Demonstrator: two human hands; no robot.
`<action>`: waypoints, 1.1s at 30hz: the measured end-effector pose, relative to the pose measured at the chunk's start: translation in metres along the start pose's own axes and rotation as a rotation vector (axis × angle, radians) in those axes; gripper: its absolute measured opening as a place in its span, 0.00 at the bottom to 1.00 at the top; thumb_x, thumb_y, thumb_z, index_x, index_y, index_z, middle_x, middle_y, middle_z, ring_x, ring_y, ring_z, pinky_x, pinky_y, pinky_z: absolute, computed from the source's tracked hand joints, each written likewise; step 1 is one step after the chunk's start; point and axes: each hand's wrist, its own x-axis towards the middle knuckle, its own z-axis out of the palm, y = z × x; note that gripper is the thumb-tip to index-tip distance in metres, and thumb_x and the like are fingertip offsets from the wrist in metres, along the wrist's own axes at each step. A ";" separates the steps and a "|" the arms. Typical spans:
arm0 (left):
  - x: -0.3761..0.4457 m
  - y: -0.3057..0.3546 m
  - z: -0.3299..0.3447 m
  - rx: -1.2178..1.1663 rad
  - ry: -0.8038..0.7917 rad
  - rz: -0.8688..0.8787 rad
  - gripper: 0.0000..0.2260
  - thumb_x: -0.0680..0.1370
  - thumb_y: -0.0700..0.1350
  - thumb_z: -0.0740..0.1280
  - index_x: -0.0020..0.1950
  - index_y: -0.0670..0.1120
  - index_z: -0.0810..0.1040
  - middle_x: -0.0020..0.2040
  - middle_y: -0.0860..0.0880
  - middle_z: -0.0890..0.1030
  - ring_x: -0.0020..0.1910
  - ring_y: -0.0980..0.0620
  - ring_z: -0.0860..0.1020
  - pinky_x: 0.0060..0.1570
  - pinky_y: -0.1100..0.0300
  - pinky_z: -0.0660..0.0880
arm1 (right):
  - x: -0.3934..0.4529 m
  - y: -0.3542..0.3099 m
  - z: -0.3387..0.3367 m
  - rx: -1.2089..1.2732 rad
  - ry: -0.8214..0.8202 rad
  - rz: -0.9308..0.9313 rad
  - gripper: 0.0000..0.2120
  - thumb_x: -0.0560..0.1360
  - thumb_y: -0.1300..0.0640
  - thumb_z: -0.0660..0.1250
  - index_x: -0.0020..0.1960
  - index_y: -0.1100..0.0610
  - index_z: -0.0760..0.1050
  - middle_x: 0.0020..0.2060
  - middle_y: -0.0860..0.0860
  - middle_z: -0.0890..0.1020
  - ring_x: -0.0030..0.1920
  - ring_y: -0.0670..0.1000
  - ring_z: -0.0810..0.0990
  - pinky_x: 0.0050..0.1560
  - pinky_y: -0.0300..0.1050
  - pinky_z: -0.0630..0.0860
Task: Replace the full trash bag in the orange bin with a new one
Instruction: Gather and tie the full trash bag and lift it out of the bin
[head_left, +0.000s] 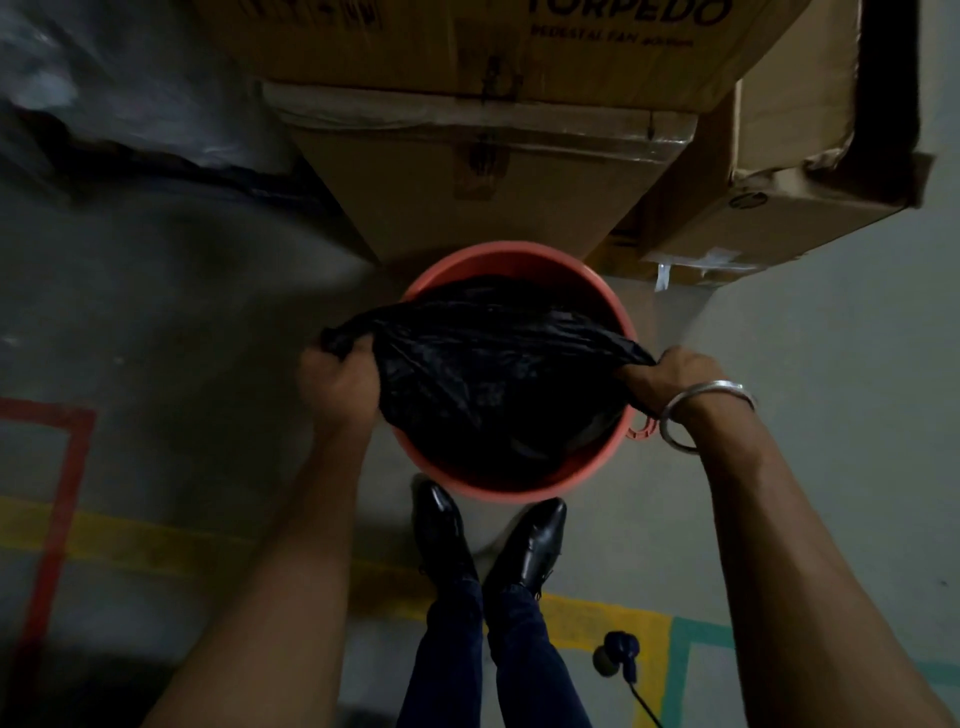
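Note:
An orange bin (511, 260) stands on the floor just in front of my shoes. A black trash bag (488, 384) is stretched across its mouth and sags into it. My left hand (340, 382) grips the bag's left edge, outside the bin's left rim. My right hand (662, 376), with a metal bangle on the wrist, grips the bag's right edge over the right rim. The bag's inside and the bin's bottom are hidden in the dark.
Stacked cardboard boxes (483, 171) stand right behind the bin, with another box (753, 208) at the right. A grey covered bundle (130, 104) lies at the left. Red, yellow and teal tape lines mark the floor. A dark plug and cable (618, 657) lie near my right leg.

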 end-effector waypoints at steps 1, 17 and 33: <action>0.000 0.005 0.001 -0.124 0.034 -0.072 0.19 0.76 0.41 0.69 0.64 0.34 0.75 0.57 0.39 0.80 0.57 0.44 0.78 0.45 0.63 0.70 | -0.001 -0.003 -0.002 0.018 -0.062 -0.012 0.21 0.71 0.41 0.63 0.46 0.59 0.77 0.41 0.59 0.79 0.39 0.59 0.77 0.37 0.45 0.70; -0.048 -0.009 0.042 0.273 -0.602 0.323 0.21 0.71 0.54 0.61 0.60 0.46 0.80 0.60 0.42 0.79 0.61 0.42 0.77 0.62 0.55 0.70 | -0.016 -0.029 0.035 2.007 -1.144 -0.306 0.23 0.73 0.50 0.52 0.60 0.57 0.76 0.59 0.52 0.81 0.22 0.43 0.54 0.23 0.33 0.45; -0.049 0.034 0.040 0.059 -0.796 0.381 0.13 0.68 0.39 0.57 0.41 0.58 0.72 0.47 0.54 0.79 0.47 0.59 0.76 0.49 0.63 0.70 | -0.027 -0.097 0.075 1.549 -0.770 -0.033 0.06 0.57 0.71 0.52 0.27 0.61 0.62 0.15 0.48 0.59 0.14 0.44 0.56 0.17 0.32 0.51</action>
